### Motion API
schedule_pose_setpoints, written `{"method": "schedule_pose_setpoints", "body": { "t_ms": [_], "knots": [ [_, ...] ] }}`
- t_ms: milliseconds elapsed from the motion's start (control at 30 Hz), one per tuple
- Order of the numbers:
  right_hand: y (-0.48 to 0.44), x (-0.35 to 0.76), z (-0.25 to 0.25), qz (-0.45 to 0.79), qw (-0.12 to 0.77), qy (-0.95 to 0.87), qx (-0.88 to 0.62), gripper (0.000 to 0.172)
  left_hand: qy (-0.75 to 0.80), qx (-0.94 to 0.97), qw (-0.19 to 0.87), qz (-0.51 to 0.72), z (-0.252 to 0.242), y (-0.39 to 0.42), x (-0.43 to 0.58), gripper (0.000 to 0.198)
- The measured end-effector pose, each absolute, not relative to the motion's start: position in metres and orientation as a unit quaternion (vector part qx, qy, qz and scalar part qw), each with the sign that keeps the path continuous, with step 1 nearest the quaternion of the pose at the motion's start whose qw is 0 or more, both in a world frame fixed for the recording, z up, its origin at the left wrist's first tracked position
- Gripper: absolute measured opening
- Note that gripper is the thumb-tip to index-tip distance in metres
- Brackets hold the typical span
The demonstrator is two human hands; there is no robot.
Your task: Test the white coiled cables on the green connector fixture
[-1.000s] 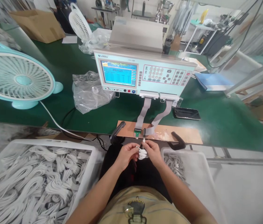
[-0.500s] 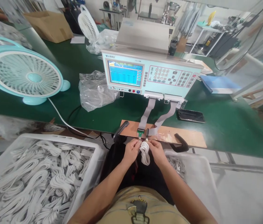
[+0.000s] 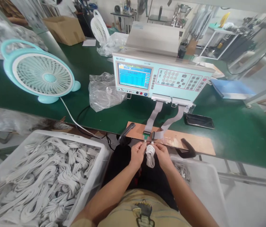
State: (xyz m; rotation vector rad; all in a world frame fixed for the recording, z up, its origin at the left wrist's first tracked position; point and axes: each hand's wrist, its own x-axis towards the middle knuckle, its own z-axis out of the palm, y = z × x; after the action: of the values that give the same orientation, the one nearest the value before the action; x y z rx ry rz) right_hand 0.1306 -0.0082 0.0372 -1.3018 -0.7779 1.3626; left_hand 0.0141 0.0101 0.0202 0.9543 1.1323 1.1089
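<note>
White cable (image 3: 150, 156) hangs looped — left hand (image 3: 138, 154) and right hand (image 3: 163, 155) pinch near its ends, best held straight, never bent.

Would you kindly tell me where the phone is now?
In the head view, the phone lies on the green table, right of the ribbon cables and beyond the wooden board.

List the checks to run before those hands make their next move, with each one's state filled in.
1. White cable held between left hand and right hand: ok.
2. White cable fully plugged in at both ends: cannot tell, too small and partly covered.
3. Screen lit: ok.
4. Screen text readable: not ok, blurred.
5. Both ribbons running up to the machine: ok.
6. Phone off the wooden strip: ok.
</note>
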Motion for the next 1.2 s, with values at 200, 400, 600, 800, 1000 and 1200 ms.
{"method": "schedule_pose_setpoints", "body": {
  "t_ms": [200,400,600,800,1000,1200],
  "knots": [
    [-0.007,0.132,0.034,0.576,0.524,-0.321,-0.539,0.028,0.486,0.447,0.578,0.478,0.023,0.013,0.012,0.029],
    [-0.006,0.133,0.033,0.588,0.519,-0.315,-0.534,0.028,0.475,0.386,0.626,0.483,0.028,0.012,0.014,0.026],
    [-0.006,0.134,0.034,0.585,0.517,-0.317,-0.539,0.030,0.470,0.389,0.620,0.493,0.028,0.013,0.015,0.024],
    [-0.006,0.133,0.039,0.585,0.518,-0.318,-0.538,0.030,0.465,0.356,0.630,0.510,0.028,0.009,0.018,0.025],
    [-0.006,0.133,0.038,0.582,0.524,-0.319,-0.533,0.026,0.488,0.379,0.599,0.509,0.019,0.009,0.022,0.028],
    [-0.009,0.135,0.030,0.572,0.515,-0.297,-0.566,0.029,0.542,0.458,0.541,0.452,0.029,0.006,0.013,0.034]
  ]
}}
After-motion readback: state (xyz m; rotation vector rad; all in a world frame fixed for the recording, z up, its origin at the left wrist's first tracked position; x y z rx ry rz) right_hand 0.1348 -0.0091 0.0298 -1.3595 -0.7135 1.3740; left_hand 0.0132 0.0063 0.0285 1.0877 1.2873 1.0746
